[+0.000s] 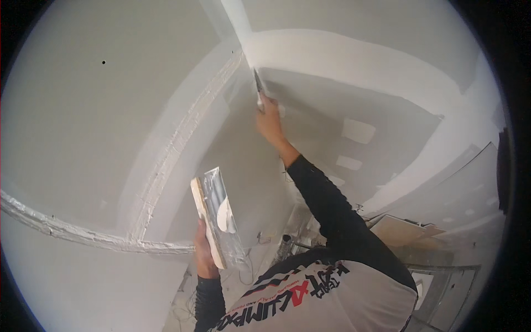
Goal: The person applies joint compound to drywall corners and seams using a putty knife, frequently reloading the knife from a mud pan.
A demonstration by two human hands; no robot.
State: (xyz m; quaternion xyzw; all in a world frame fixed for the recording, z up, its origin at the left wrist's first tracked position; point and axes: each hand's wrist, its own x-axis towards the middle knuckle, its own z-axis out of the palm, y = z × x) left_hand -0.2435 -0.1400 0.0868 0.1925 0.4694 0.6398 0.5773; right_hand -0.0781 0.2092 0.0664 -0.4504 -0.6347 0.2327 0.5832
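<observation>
Left hand (203,249) grips the wide trowel (214,232), presumably keeping white paste (224,214) handy, while right hand (269,119) grips a scraper (258,82), angled apparently to fit the corner (248,52).

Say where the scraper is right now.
In the head view, the scraper is at upper middle, in the right hand, near the white corner seam.

In our right hand (270,119) we have the knife (257,80), its tip by the corner. Below and left of it, our left hand (203,249) holds the trowel (217,191), with paste (224,214) on its blade. Left of both hands, we see a seam (180,135) running down to a cross seam (83,235). Patches (358,131) lie right of our right hand; a board (401,228) sits lower, right of that arm.
</observation>
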